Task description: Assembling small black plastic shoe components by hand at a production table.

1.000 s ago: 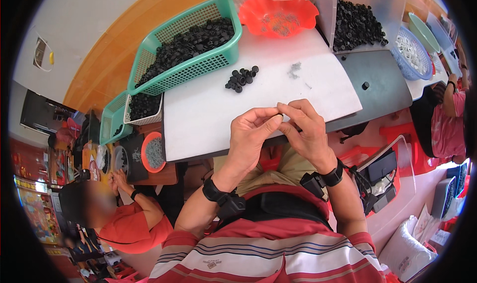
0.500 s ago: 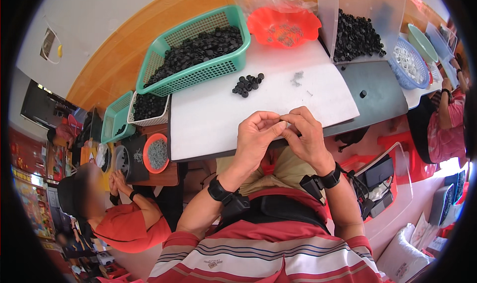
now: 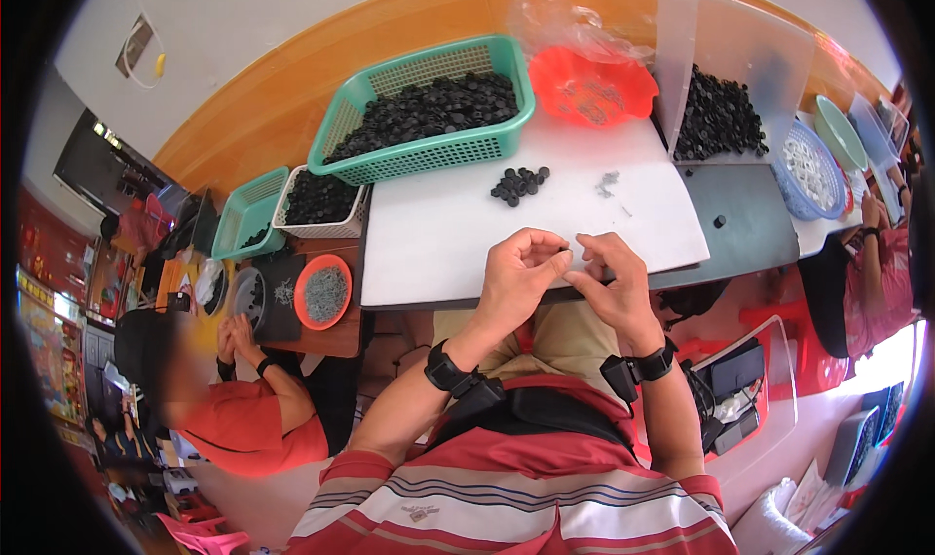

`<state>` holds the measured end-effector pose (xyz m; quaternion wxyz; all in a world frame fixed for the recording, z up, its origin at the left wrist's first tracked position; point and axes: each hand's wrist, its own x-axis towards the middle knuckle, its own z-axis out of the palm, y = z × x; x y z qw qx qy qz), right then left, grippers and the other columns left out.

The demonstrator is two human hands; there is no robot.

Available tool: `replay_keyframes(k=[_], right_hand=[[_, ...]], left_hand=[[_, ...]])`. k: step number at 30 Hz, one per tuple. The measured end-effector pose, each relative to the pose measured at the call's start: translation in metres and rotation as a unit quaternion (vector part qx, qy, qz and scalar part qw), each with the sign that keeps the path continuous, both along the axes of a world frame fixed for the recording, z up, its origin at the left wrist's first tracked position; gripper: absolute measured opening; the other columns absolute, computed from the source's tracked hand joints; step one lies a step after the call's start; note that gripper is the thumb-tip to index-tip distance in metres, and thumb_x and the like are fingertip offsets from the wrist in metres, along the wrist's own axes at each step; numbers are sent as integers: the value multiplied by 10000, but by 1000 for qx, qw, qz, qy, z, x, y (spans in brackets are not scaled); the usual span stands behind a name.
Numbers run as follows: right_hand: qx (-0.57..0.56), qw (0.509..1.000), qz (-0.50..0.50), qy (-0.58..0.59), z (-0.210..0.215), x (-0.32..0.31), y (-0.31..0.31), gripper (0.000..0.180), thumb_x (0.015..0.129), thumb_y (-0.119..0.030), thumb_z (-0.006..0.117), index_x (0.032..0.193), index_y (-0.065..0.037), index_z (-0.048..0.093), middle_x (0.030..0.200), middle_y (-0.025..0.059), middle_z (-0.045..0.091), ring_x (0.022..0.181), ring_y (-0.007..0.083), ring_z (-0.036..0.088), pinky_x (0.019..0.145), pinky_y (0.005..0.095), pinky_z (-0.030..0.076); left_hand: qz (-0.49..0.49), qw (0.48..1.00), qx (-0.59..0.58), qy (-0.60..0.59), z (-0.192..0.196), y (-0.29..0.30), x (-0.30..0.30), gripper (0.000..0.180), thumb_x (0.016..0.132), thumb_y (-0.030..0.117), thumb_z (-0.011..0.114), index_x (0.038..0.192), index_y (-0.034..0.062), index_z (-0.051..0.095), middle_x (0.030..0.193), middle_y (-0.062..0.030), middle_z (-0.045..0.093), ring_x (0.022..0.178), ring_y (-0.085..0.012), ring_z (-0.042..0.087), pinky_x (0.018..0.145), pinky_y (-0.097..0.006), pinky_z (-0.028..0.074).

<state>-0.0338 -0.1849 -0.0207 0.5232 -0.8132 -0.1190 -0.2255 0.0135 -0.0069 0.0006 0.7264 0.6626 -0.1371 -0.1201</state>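
Note:
My left hand [image 3: 518, 277] and my right hand [image 3: 609, 284] meet at the near edge of a white board [image 3: 448, 234], fingertips pinched together on a small black part [image 3: 565, 254]. On the board beyond them lie a small cluster of black round parts [image 3: 519, 184] and a few tiny metal pieces [image 3: 608, 179]. A green basket [image 3: 433, 117] full of the same black parts stands at the board's far edge. Black straps sit on both my wrists.
A red dish [image 3: 592, 86] under a clear bag and a clear bin [image 3: 726, 78] of black parts stand at the back right. A blue basket [image 3: 814, 171] sits farther right. At left, a person in orange works beside a white basket [image 3: 318, 203] and an orange dish [image 3: 323, 292].
My hands stay together at the board's edge. The view has tilted, so the whole table sits lower in the picture than before.

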Motion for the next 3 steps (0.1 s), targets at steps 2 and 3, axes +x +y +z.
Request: replay_keyframes(k=[2, 3], right_hand=[[32, 999, 2, 5, -4, 2, -2, 485, 767, -4, 836, 1226, -55, 687, 909, 41, 620, 619, 105, 516, 582, 260, 467], [23, 1000, 11, -12, -6, 4, -3, 503, 770, 1, 835, 1245, -68, 683, 911, 45, 626, 630, 117, 529, 593, 255, 475]], left_hand=[[35, 992, 100, -74, 6, 11, 9, 274, 932, 55, 746, 1187, 15, 655, 1112, -74, 721, 955, -167, 707, 879, -322, 601], [57, 983, 143, -98, 12, 20, 16, 300, 928, 53, 750, 1212, 24, 657, 1134, -68, 720, 963, -173, 706, 899, -324, 594]])
